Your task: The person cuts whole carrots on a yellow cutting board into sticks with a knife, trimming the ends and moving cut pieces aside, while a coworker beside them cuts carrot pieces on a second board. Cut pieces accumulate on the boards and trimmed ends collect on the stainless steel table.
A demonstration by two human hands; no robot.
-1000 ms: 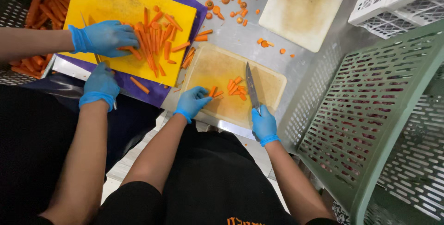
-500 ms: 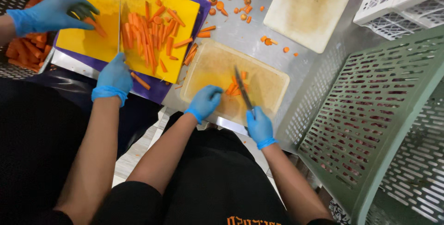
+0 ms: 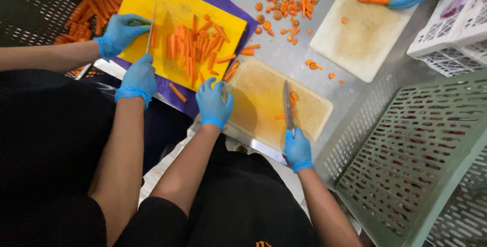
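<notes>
Holding knife (image 3: 287,106) over cutting board (image 3: 264,106)

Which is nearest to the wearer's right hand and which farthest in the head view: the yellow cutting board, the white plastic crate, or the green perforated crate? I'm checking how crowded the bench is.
From the right hand, which holds a knife:
1. Green perforated plastic crate, just to its right.
2. Yellow plastic cutting board, up and to the left.
3. White plastic crate, far top right corner.
</notes>
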